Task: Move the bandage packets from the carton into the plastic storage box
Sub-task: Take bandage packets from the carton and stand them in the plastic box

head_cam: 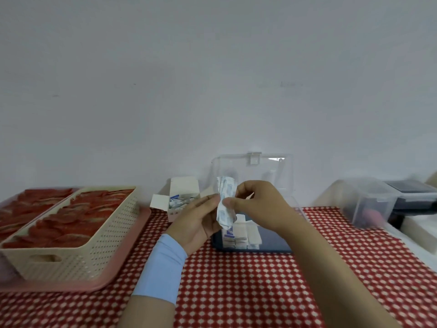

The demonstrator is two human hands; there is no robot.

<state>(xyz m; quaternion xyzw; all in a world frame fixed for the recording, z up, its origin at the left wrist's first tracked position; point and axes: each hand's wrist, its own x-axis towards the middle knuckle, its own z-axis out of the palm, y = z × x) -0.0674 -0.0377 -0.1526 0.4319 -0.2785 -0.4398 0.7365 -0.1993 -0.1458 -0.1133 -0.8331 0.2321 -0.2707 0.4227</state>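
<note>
A bunch of white and blue bandage packets (225, 202) is held upright between both hands above the table. My left hand (197, 221) grips its lower part from the left, and my right hand (256, 204) pinches it from the right. Behind my left hand the small white carton (182, 197) stands open with more packets inside. The clear plastic storage box (272, 242) lies under my right hand with its lid (255, 171) raised against the wall. Several packets (241, 237) stand in a row inside it.
A cream perforated basket (94, 245) of red items sits on a pink tray (113, 273) at the left. At the right stand another clear plastic tub (371, 204) and a dark device (416, 197). A red and white checked cloth (248, 292) covers the table.
</note>
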